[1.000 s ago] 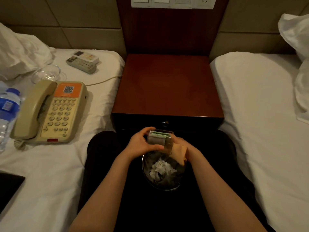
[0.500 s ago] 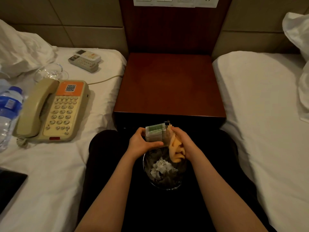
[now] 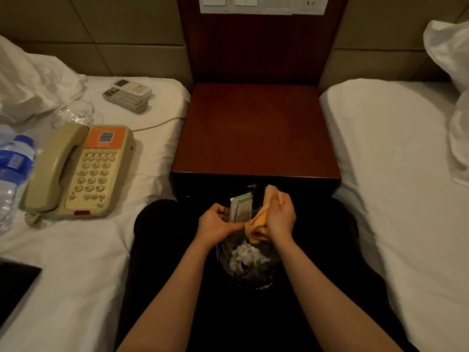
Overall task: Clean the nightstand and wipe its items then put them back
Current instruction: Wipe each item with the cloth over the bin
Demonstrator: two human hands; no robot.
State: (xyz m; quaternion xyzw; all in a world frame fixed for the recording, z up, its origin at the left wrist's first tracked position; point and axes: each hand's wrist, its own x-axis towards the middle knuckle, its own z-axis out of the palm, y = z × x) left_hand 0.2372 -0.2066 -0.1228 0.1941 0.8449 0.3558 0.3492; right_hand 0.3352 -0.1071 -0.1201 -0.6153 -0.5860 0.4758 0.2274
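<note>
Cloth [image 3: 257, 224] against card box [image 3: 241, 206]

Left hand [image 3: 218, 223] grips card box [image 3: 241, 207] over bin [image 3: 250, 265]; right hand [image 3: 280, 215] holds orange cloth [image 3: 261, 222] against it; nightstand [image 3: 255, 130] beyond.

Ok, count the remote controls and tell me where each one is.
2. Both lie at the far end of the left bed: a grey remote nearer the camera and a white remote just behind it, touching or overlapping. Others could be hidden.
</note>
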